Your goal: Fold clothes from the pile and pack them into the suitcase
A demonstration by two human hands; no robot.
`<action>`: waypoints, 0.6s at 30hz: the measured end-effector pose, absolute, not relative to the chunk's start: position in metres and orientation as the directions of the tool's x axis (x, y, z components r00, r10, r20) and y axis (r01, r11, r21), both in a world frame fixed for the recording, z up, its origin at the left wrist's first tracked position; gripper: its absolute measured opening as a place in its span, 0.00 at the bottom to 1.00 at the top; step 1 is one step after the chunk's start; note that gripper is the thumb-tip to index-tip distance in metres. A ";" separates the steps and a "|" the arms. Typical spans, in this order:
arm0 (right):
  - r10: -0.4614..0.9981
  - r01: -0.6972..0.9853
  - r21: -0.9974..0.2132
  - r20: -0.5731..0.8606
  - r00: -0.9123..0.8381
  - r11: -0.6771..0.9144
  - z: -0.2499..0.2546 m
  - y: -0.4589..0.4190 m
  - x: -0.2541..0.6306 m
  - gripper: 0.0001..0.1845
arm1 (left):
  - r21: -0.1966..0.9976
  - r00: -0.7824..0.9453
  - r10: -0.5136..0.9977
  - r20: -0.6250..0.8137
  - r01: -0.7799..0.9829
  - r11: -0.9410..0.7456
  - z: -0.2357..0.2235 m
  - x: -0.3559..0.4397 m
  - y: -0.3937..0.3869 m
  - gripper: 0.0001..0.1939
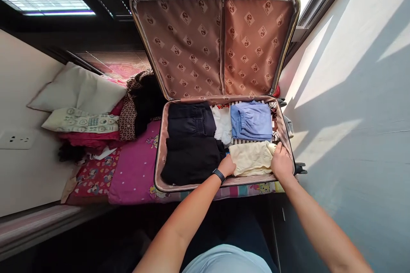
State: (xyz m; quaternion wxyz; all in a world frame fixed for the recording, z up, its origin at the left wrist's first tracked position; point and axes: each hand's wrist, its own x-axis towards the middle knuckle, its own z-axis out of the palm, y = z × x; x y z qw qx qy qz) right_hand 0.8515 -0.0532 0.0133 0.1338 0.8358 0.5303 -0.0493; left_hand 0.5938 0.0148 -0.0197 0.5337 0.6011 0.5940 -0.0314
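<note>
An open suitcase (159, 149) lies on a bed, its brown patterned lid (192, 42) standing up behind it. Inside are folded black clothes (190, 145), a white item (222, 126), a folded blue garment (251, 120) and a folded cream garment (251, 158). My left hand (226, 165), with a black band on the wrist, presses on the cream garment's left edge, fingers tucked down beside it. My right hand (281, 162) grips the cream garment's right edge near the suitcase's right wall.
The bed has a pink cartoon-print sheet (134, 170). At its left end lie white pillows (78, 89) and a heap of dark and patterned clothes (141, 102). A wall socket (16, 140) is at the left. A sunlit wall (352, 94) runs close along the right.
</note>
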 end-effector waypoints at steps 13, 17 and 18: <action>0.698 0.970 0.189 -0.675 0.239 -0.150 0.026 -0.043 0.841 0.23 | 0.509 0.641 0.638 -0.427 0.754 -0.415 -0.010 0.637 -0.021 0.17; 0.752 0.982 0.094 -0.633 0.185 -0.163 0.016 -0.042 0.834 0.22 | 0.507 0.625 0.614 -0.483 0.771 -0.386 -0.017 0.649 -0.018 0.20; 0.740 0.973 0.111 -0.633 0.228 -0.205 0.009 -0.039 0.835 0.26 | 0.512 0.628 0.598 -0.497 0.769 -0.382 -0.018 0.650 -0.017 0.21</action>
